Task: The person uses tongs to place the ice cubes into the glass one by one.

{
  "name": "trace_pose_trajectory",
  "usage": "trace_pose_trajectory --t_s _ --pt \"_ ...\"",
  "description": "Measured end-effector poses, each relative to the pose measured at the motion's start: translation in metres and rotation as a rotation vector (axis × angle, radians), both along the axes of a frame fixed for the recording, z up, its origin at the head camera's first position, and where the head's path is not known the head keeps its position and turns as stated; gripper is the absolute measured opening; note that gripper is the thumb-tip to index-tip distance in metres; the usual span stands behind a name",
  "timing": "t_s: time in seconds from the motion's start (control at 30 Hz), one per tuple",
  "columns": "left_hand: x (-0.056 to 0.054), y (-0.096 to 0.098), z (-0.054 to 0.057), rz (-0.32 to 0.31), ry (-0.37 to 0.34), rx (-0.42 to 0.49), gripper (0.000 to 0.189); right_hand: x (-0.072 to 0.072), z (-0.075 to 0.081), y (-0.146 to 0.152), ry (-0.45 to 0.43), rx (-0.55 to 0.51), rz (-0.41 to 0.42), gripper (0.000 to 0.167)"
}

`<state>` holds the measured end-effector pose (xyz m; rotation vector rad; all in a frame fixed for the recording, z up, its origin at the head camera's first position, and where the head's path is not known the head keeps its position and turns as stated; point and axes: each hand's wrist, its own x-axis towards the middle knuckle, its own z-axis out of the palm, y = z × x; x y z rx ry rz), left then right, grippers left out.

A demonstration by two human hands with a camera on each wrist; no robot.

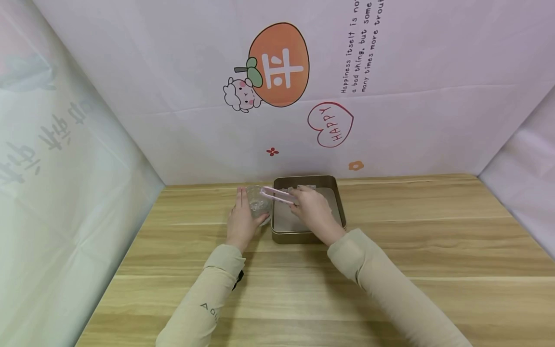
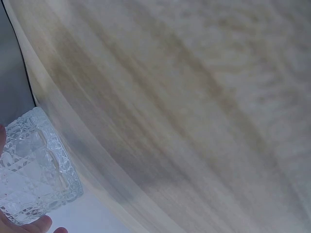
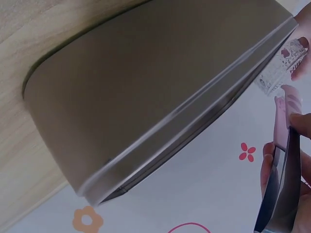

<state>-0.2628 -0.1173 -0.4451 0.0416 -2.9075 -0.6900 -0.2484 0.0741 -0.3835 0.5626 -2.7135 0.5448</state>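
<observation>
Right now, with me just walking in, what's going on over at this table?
A person's left hand holds a clear patterned glass just left of an open metal tin on a wooden table. The right hand, over the tin, grips pink-tipped tongs that reach to the glass. I can't tell whether they go inside it.

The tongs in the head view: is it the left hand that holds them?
No, the right hand grips the tongs, while the left hand holds the glass cup.
</observation>
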Motion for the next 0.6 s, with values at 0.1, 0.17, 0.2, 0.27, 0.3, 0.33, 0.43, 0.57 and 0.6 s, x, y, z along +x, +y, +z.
trace_pose_trajectory --t_s 0.1,0.17,0.2,0.27,0.3,0.33,0.43,0.57,0.6 --pt "-0.0001 0.0004 -0.0001 0.001 0.005 -0.001 0.105 0.0007 0.0003 -0.0014 -0.018 0.008 0.011 0.028" --pt "0.0000 0.0002 -0.0004 0.001 0.006 -0.008 0.105 0.0014 -0.0001 -0.0030 -0.020 0.020 0.013 0.027" --pt "0.0002 0.0002 -0.0003 0.002 0.006 -0.011 0.105 0.0019 -0.0005 -0.0038 -0.020 0.022 0.016 0.027" --pt "0.0003 0.0001 -0.0002 0.000 0.004 -0.012 0.105 0.0023 -0.0015 -0.0051 -0.019 0.026 0.018 0.027" --pt "0.0002 0.0000 -0.0002 0.000 0.004 -0.010 0.106 0.0023 -0.0020 -0.0057 -0.016 0.029 0.019 0.027" --pt "0.0001 -0.0002 -0.0003 -0.001 0.005 -0.010 0.106 0.0024 -0.0024 -0.0061 -0.014 0.031 0.019 0.027" --pt "-0.0003 -0.0005 -0.0009 -0.005 0.006 -0.006 0.106 0.0025 -0.0032 -0.0067 -0.014 0.033 0.024 0.027" --pt "-0.0007 -0.0008 -0.0020 -0.006 0.006 -0.009 0.106 0.0024 -0.0039 -0.0071 -0.017 0.030 0.030 0.027" --pt "-0.0007 -0.0009 -0.0021 -0.006 0.006 -0.009 0.106 0.0025 -0.0041 -0.0071 -0.018 0.030 0.030 0.028"
